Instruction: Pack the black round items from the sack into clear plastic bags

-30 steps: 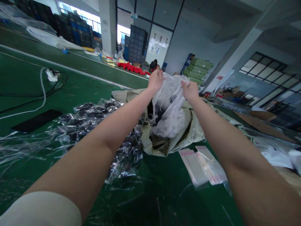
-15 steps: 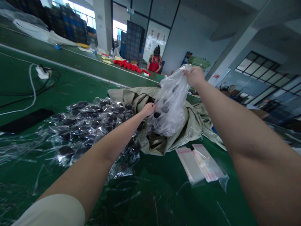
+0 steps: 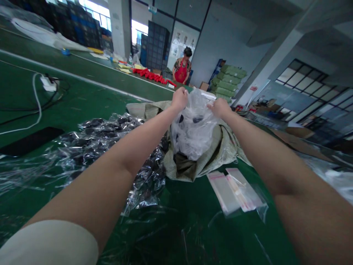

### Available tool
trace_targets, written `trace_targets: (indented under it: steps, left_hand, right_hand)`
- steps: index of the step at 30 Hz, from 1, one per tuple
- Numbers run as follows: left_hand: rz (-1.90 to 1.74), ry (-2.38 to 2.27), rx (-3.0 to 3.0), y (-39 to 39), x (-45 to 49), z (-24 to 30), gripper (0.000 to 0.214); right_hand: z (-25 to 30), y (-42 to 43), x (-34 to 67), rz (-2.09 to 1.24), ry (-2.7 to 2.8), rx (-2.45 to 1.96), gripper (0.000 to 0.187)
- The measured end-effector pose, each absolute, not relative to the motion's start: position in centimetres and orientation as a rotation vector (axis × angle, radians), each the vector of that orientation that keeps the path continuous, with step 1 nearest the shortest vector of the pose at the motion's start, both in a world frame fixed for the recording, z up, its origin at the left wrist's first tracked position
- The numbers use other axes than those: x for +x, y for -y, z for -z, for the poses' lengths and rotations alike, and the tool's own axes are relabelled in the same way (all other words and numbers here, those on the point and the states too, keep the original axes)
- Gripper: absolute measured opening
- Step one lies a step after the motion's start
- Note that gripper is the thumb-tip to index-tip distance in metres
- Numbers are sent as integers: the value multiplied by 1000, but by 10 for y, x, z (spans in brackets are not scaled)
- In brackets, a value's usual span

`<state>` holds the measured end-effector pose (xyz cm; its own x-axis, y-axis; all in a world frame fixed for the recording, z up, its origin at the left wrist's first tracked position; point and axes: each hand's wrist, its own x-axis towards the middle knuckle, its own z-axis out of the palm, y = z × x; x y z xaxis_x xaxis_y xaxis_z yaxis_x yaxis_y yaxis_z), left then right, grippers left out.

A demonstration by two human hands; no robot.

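A crumpled clear plastic bag (image 3: 197,129) with a few dark pieces inside hangs between my two hands. My left hand (image 3: 180,98) is closed on its upper left edge. On the upper right side, my right hand (image 3: 220,108) pinches the plastic. Beneath and behind the bag lies a greenish woven sack (image 3: 223,147), its folds spread over the green table. To the left rests a heap of dark round items in clear wrappers (image 3: 110,140), partly hidden by my left forearm.
Flat clear sleeves (image 3: 223,193) with pink strips lie right of centre. A black phone-like slab (image 3: 31,141) and a white power strip (image 3: 49,84) with cables are on the left. Across the table, a person in a red apron (image 3: 181,71) stands behind red items (image 3: 151,76).
My left hand has risen from the bag's lower left side to its upper left edge. My right hand has come down, lowering the bag. The person across has lifted their head.
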<state>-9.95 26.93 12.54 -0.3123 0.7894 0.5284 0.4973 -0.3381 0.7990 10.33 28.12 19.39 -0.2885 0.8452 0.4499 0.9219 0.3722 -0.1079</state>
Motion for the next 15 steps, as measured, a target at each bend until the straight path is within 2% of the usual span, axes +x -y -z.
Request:
trace_targets:
  steps: [2, 5, 11, 15]
  left_hand:
    - [-1828, -1531, 1672, -280, -102, -147, 22]
    - [-1788, -1460, 1726, -294, -104, -162, 21]
    - [-1762, -1546, 1693, -300, -109, -158, 18]
    - [-1666, -1724, 1668, -286, -111, -149, 25]
  right_hand:
    - [-193, -281, 106, 297, 2042, -1589, 45]
    - [-198, -283, 110, 325, 1938, -1584, 46]
    - [-198, -283, 125, 374, 2007, -1640, 32]
    - [-191, -280, 136, 353, 2051, -1625, 30]
